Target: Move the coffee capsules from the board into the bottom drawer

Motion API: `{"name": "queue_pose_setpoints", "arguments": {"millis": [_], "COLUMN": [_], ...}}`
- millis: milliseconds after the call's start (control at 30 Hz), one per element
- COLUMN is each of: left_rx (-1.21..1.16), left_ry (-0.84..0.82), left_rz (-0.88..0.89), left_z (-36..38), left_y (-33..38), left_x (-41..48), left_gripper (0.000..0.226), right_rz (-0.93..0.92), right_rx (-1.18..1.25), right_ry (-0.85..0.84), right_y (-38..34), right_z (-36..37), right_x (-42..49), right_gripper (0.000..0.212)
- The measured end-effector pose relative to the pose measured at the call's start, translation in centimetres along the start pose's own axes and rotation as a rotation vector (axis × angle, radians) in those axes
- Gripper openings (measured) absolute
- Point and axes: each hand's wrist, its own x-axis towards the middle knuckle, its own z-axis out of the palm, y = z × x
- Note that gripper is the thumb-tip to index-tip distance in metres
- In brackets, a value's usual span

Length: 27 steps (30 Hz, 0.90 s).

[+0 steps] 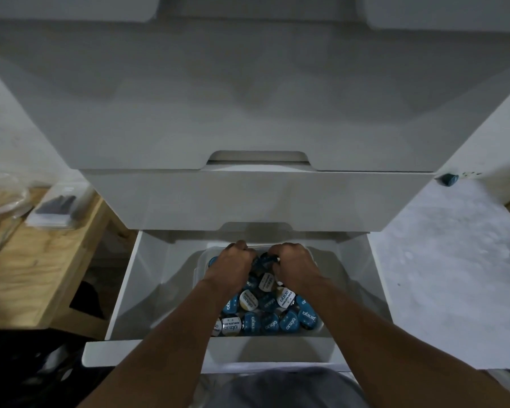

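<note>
Fingers [240, 248] grip round coffee capsules [263, 259] lidded blue and white.

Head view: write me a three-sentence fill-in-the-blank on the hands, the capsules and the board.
The left hand and right hand both reach into the open ___ drawer. Most coffee capsules there have ___ lids; a few are white. The wooden board lies on the person's ___ side.
Missing words: bottom; blue; left.
</note>
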Motion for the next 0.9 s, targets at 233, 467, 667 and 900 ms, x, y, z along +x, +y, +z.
{"name": "queue_pose_setpoints", "arguments": {"millis": [233,467,667,900], "left_rx": [-0.028,0.015,0.024,0.096], "left_ry": [-0.001,-0.108,-0.064,0.049], "left_rz": [-0.050,-0.091,-0.167,-0.341], "left_z": [-0.2,-0.7,-1.6,-3.0], "left_y": [0.4,1.1,2.1,4.2], "left_x": [0.1,0.1,-0.1,-1.9], "left_gripper": [0.028,0.036,0.032,0.037], "right_rz": [-0.029,-0.076,-0.143,-0.220], "right_rx": [-0.009,0.004,0.043,0.050], "right_ry": [-0.003,-0.023,-0.050,-0.056], "right_y": [-0.1,0.4,1.2,3.5], "right_z": [-0.3,-0.3,-0.4,-2.4], "right_x": [-0.1,-0.2,-0.3,-0.3], "right_gripper": [0.024,0.030,0.028,0.027]}}
